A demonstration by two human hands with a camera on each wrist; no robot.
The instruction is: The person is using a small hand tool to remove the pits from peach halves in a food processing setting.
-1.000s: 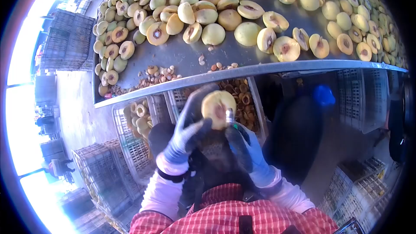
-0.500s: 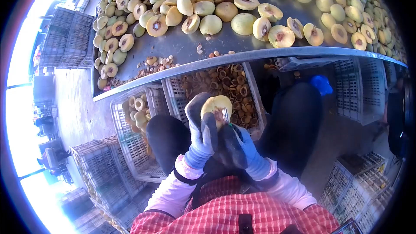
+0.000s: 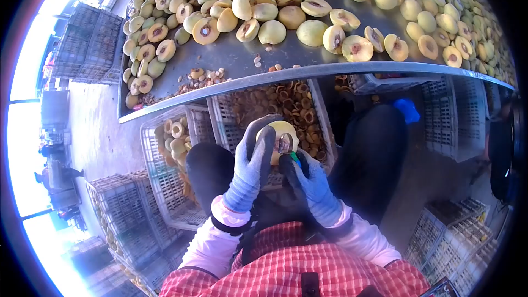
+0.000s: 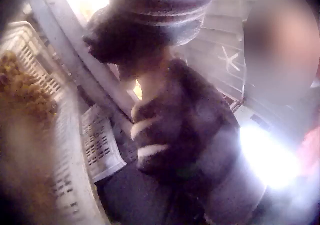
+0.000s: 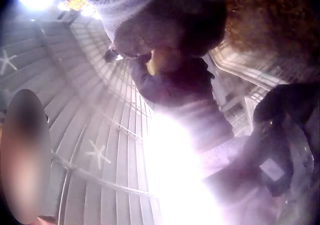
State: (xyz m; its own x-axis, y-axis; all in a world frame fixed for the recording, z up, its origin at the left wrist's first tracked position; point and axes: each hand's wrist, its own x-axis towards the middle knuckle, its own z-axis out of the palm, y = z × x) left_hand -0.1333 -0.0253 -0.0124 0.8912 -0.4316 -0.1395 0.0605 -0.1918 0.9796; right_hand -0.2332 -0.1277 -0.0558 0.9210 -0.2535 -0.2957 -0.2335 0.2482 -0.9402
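Observation:
My gloved left hand [image 3: 247,168] grips a yellow peach half [image 3: 287,128] in front of my lap, its thumb across the near side and fingers behind. In my gloved right hand [image 3: 316,187] is a pitting tool [image 3: 296,159] with a green part on its handle and a looped metal tip. That tip lies against the middle of the cut face. In the right wrist view the peach half [image 5: 162,62] shows between the right hand [image 5: 165,22] above and the left hand [image 5: 175,84] below. Gloves hide most of the tool's handle.
A metal table [image 3: 220,60] bears many peach halves and scattered pits near its rim. Below it, one crate [image 3: 324,126] holds brown pit pieces; another crate [image 3: 165,187] to the left holds pale fruit. Stacked crates [image 3: 129,214] stand at left, more at lower right. A blue bag [image 3: 406,111] lies beyond my right knee.
Both hands have drawn in closer to each other around the peach half. The left thumb has come up over its near side, and the tool's tip has shifted across the cut face.

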